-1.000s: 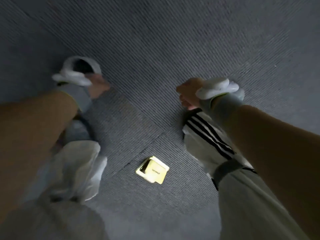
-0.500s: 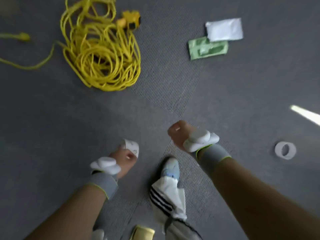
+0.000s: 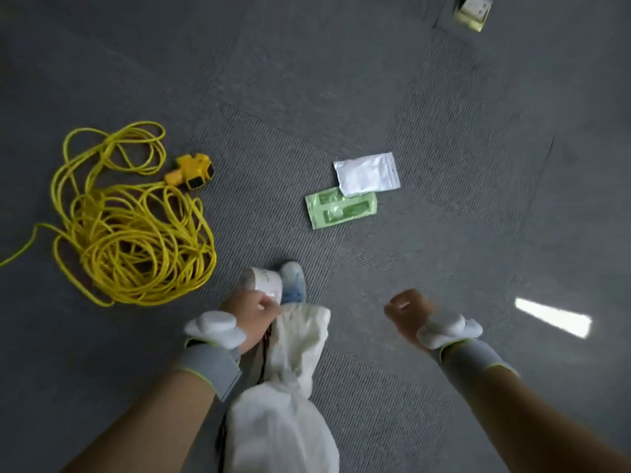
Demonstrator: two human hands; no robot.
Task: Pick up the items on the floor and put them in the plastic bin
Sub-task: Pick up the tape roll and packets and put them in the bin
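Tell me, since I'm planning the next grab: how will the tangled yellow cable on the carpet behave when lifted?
The tangled yellow cable is loosely coiled, so it will probably sag and trail loops rather than lift as one piece. Its chunky yellow plug block would likely dangle and swing. One strand runs off the left edge, so it may drag.

This looks like an office floor: grey ribbed carpet tiles (image 3: 426,97) laid in alternating directions, with a brass-coloured floor socket box (image 3: 473,10) set flush into the carpet, far beyond the tangled yellow extension cable (image 3: 133,230).
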